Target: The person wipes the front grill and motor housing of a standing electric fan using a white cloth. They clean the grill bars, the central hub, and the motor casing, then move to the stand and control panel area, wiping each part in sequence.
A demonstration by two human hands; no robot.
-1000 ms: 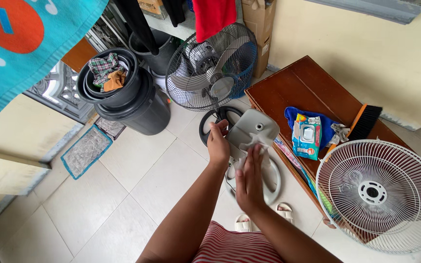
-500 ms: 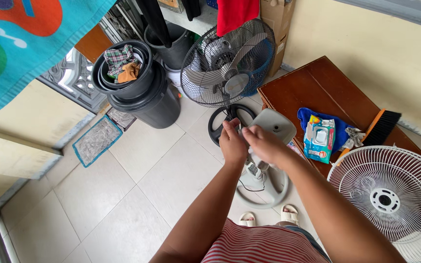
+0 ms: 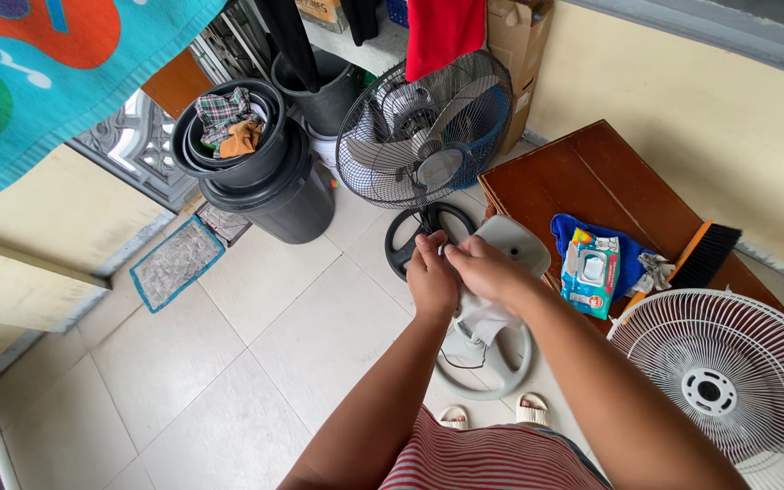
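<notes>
A grey plastic fan housing point(image 3: 517, 243) sits on top of a grey fan stand with a ring base point(image 3: 492, 363) in front of me. My left hand point(image 3: 432, 277) grips the left edge of the housing. My right hand point(image 3: 483, 270) presses a white cloth point(image 3: 483, 318) against the housing, and the cloth hangs down below my fingers. My two hands touch each other at the housing's near edge.
A black standing fan point(image 3: 424, 132) stands behind. Stacked black buckets point(image 3: 260, 177) with clothes are at the left. A brown wooden table point(image 3: 610, 181) holds a wet-wipes pack point(image 3: 592, 270), blue cloth, brush point(image 3: 708, 252). A white fan grille point(image 3: 728, 381) leans at the right.
My right hand moved from the lower part of the housing up to its near edge beside my left hand, taking the white cloth with it. The view shifted slightly.
</notes>
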